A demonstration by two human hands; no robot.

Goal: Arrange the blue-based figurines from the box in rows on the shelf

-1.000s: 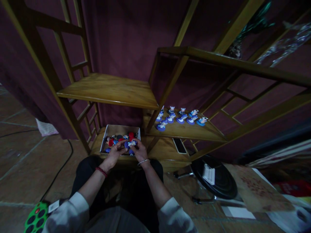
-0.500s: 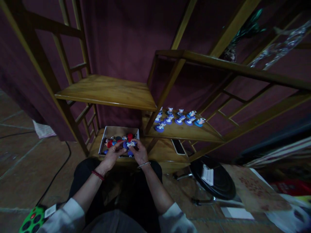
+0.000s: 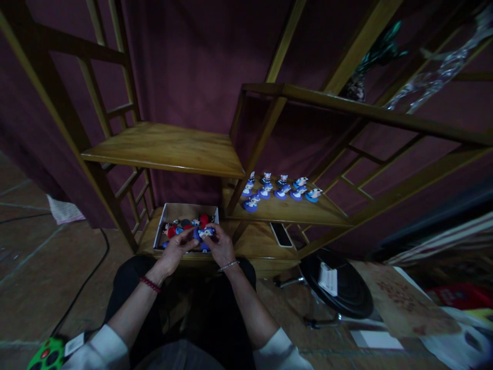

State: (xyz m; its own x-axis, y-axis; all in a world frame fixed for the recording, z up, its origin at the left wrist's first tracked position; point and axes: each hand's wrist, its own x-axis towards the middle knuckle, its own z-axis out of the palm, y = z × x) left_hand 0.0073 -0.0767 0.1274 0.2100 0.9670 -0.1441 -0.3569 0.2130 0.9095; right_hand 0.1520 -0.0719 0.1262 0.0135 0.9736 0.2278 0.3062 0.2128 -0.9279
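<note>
Between my two hands is a small purple-and-white figurine (image 3: 206, 232), tilted over on its side above a box. My left hand (image 3: 177, 253) grips its purple base from the left. On the other side, the fingers of my right hand (image 3: 222, 246) close around its upper part. Beneath them the open white box (image 3: 159, 226) holds several more figurines, among them red ones (image 3: 204, 221) and blue ones, partly hidden by my hands. Several purple-based figurines (image 3: 265, 192) stand in rows on the shelf to the right, with a few blue-based ones (image 3: 314, 195) at the row's end.
The wooden shelf unit (image 3: 165, 146) has a board above the box and slanted posts between. A phone (image 3: 281, 234) lies on the lower board. A black round stool (image 3: 339, 288) stands at right. On the floor at left are a cable (image 3: 90, 272) and a green object (image 3: 48, 354).
The view has shifted slightly. Both hands still hold the figurine over the box, and it looks turned a little flatter than before.
</note>
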